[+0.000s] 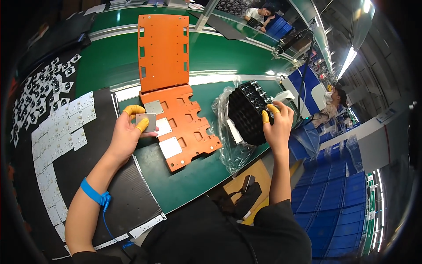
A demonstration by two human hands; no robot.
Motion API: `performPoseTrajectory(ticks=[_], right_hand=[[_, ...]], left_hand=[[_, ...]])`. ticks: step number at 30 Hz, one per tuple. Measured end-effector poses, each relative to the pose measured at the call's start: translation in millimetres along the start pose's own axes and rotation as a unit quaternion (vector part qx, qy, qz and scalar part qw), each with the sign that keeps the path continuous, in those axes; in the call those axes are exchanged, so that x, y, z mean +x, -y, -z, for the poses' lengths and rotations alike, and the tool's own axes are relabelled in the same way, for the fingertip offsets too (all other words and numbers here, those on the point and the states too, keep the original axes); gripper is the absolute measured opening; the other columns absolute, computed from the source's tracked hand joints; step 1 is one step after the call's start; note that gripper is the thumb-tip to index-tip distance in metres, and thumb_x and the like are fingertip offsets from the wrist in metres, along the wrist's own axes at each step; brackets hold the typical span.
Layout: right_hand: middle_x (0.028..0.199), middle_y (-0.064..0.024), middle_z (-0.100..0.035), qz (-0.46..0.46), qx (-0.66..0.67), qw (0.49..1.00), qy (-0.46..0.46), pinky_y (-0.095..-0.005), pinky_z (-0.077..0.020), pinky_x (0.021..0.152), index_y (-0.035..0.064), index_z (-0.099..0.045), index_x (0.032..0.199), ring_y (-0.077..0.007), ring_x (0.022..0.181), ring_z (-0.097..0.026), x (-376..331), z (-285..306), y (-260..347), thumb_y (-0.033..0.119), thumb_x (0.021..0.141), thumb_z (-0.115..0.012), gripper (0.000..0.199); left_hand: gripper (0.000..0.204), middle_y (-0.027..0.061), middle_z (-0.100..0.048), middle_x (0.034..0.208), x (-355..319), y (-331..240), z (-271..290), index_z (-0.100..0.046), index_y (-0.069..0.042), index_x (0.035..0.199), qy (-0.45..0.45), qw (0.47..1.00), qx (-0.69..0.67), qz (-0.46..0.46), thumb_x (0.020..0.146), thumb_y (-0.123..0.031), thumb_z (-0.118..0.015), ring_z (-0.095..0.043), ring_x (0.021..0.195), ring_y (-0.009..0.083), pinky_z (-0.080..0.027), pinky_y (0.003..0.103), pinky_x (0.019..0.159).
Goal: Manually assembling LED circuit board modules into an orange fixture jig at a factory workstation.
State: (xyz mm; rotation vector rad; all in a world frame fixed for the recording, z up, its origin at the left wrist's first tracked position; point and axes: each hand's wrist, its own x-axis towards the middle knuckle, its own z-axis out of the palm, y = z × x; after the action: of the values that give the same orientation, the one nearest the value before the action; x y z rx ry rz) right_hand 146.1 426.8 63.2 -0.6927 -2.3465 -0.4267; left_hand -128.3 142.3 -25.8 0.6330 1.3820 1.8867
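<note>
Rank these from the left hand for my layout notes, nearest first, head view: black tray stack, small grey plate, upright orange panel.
1. Small grey plate, pinched in the left hand.
2. Upright orange panel, beyond it.
3. Black tray stack, far right, under the right hand.

Item 1: small grey square plate (146,121), flat and thin, stood held upright just beside the orange fixture's left edge. Item 2: black moulded tray stack (249,112), tilted on edge, rested against clear plastic wrapping on the green worktop.

Bright overhead strip lights (350,59) at right, glare streaks on green belt (110,61). Heavy fisheye bending, dark vignette corners. Centre sharp; far background possibly slightly soft.
</note>
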Motion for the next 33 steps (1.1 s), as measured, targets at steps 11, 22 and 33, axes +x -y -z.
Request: performPoseTrajectory(ticks=[11, 22, 33], right_hand=[[0.101, -0.0136, -0.063, 0.033, 0.012, 0.999, 0.018, -0.0424, -0.0432, 0.089, 0.0015, -0.065, 0.101, -0.0349, 0.098, -0.053, 12.3, -0.5, -6.7, 0.003, 0.077, -0.071, 0.025], [0.099, -0.0101, -0.062, 0.055, 0.524, 0.845, 0.092, -0.0256, -0.0521, 0.071, -0.0008, -0.069, 0.097, -0.0141, 0.080, -0.064, 35.8, -20.4, 120.6, -0.004, 0.073, -0.074, 0.025], [0.102, -0.0094, -0.063, 0.034, 0.710, 0.677, 0.191, -0.0266, -0.0525, 0.073, -0.0040, -0.066, 0.099, -0.0135, 0.084, -0.062, 14.6, -81.8, 207.0, -0.005, 0.076, -0.077, 0.026]], left_hand=[[0.026, 0.0105, -0.066, 0.094, -3.1, -6.0, -2.5, -0.052, 0.004, 0.112, 0.020, 0.997, 0.049, -0.050, 0.087, 0.001, -0.062, -0.067, 0.083, 0.0155, -0.051, 0.025, 0.065], [0.038, 0.0087, -0.067, 0.099, -4.7, 1.8, 0.6, -0.051, 0.009, 0.123, -0.023, 0.996, 0.080, -0.031, 0.087, 0.004, -0.062, -0.062, 0.088, 0.0095, -0.050, 0.023, 0.076], [0.041, 0.0091, -0.064, 0.116, -7.5, 3.1, 1.4, -0.054, 0.008, 0.129, 0.036, 0.992, 0.112, -0.041, 0.088, 0.007, -0.056, -0.059, 0.108, 0.0136, -0.047, 0.028, 0.096]])
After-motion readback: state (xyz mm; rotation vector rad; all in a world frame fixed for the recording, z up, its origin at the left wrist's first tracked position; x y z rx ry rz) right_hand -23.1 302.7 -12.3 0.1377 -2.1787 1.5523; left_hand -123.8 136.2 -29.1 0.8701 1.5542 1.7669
